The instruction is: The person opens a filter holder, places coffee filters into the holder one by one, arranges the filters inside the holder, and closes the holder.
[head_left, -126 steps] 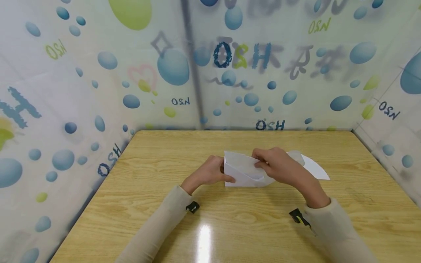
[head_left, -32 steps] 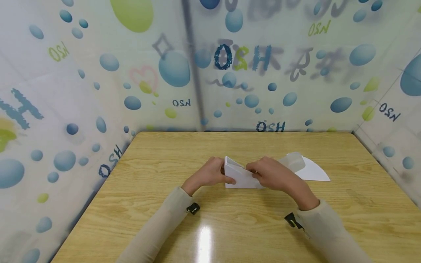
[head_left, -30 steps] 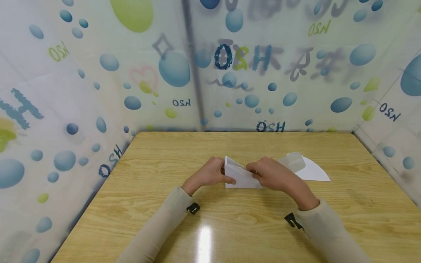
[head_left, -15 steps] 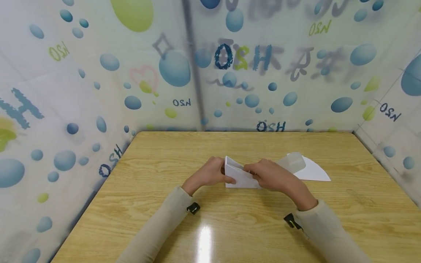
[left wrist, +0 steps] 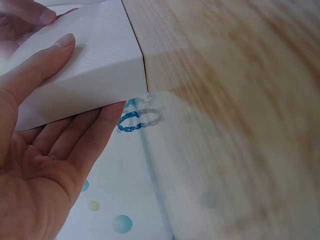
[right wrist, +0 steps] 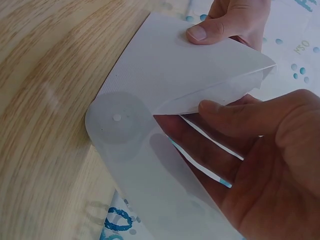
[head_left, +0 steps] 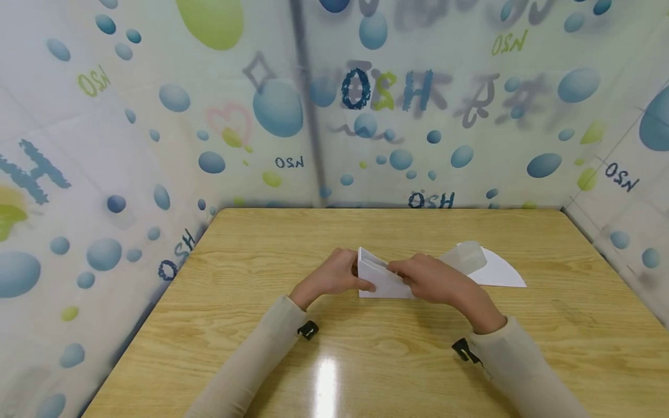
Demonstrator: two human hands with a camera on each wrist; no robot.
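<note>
A white folded card box, open along its top, stands on its long side at the middle of the table. My left hand grips its left end, thumb on the near face and fingers behind. In the left wrist view that white box shows a smooth end panel. My right hand pinches the box's slanting upper edge, thumb outside and fingers partly hidden by the card. From the box's lower corner runs a translucent plastic strip with a round, button-like spot, passing in front of my right fingers.
The strip's rounded translucent end shows beyond my right hand, overlapping a white fan-shaped sheet. A wooden table lies beneath, with a printed curtain behind it. Dark clips sit at both sleeve cuffs.
Since the oldest frame, the box's near panel has risen and its opening has narrowed. My right hand has shifted left and slightly down along the edge. My left hand holds the same spot.
</note>
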